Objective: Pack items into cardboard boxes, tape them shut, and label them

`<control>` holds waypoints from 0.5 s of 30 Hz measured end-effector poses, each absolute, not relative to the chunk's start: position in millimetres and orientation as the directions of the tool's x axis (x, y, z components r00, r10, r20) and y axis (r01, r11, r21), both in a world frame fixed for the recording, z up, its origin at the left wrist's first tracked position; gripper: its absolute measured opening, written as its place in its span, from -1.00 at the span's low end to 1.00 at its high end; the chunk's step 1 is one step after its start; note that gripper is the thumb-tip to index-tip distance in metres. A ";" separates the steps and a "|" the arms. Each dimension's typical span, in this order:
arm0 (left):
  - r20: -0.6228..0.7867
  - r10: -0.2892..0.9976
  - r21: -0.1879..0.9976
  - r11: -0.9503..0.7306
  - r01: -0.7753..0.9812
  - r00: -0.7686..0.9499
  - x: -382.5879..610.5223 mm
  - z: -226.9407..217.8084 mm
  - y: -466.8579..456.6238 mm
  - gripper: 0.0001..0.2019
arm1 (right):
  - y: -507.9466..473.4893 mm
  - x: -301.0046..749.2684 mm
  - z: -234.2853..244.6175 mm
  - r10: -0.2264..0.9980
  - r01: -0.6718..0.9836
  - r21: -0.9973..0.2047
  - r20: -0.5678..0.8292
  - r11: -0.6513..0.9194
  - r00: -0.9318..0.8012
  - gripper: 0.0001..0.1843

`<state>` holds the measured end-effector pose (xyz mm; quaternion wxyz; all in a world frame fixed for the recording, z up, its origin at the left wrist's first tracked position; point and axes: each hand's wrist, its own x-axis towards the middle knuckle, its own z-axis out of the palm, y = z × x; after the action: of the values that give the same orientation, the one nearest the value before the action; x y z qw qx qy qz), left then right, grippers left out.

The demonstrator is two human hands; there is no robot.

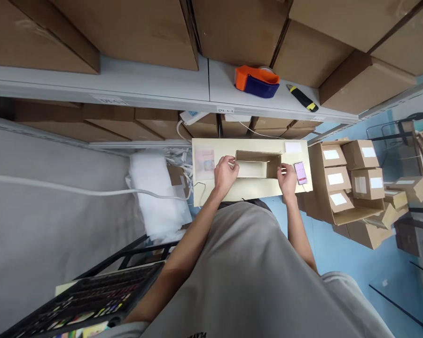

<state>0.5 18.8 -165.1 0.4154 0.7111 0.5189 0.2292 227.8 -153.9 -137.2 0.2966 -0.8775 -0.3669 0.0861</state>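
A small cardboard box (258, 156), open through its middle so that the table shows inside, stands on the pale yellow table (246, 189). My left hand (226, 174) grips its left end with fingers curled over the edge. At the opposite end, my right hand (286, 179) pinches the box's right side between thumb and fingers. Just right of that hand lies a phone (300, 173) with a lit screen. On the table's left part is a pinkish clear packet (204, 162), and a white paper slip (293, 147) sits at the back right.
An orange and navy tape dispenser (256, 82) and a yellow-black utility knife (302, 98) lie on the shelf (144, 84) above. A large carton (320, 183) of small labelled boxes stands right. White foam sheets (155, 192) and a hanging white cable (91, 190) are left.
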 end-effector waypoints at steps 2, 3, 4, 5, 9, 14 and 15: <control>-0.106 0.936 0.830 -0.103 0.548 0.337 6.2 -169.5 14.6 -0.84 | -150.4 234.3 -138.0 0.736 0.622 -0.563 0.036 -0.544 0.676 -0.57; -0.107 0.937 0.835 -0.096 0.542 0.331 9.1 -172.3 11.9 -0.84 | -149.2 237.2 -139.5 0.755 0.633 -0.559 0.017 -0.536 0.655 -0.57; -0.106 0.937 0.843 -0.093 0.530 0.333 11.8 -175.1 8.8 -0.82 | -148.3 239.9 -141.6 0.774 0.639 -0.561 -0.003 -0.526 0.634 -0.56; -0.100 0.933 0.854 -0.098 0.512 0.346 14.4 -177.9 5.2 -0.80 | -147.9 242.4 -144.1 0.792 0.644 -0.569 -0.021 -0.512 0.610 -0.54; -0.058 0.885 0.875 -0.177 0.451 0.462 23.2 -185.4 -11.5 -0.74 | -149.3 253.1 -154.0 0.865 0.665 -0.615 -0.059 -0.425 0.498 -0.46; 0.010 0.874 0.838 -0.273 0.473 0.486 30.5 -188.9 -26.0 -0.77 | -157.5 273.9 -162.8 0.960 0.703 -0.672 -0.042 -0.233 0.277 -0.41; 0.020 0.883 0.834 -0.273 0.479 0.468 31.8 -190.3 -27.0 -0.76 | -159.0 278.3 -165.4 0.969 0.702 -0.683 -0.032 -0.202 0.247 -0.40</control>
<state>31.8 -27.0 -190.3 0.4013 0.7570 0.4500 0.2517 278.3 -159.0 -165.4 0.2809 -0.7379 -0.5659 0.2374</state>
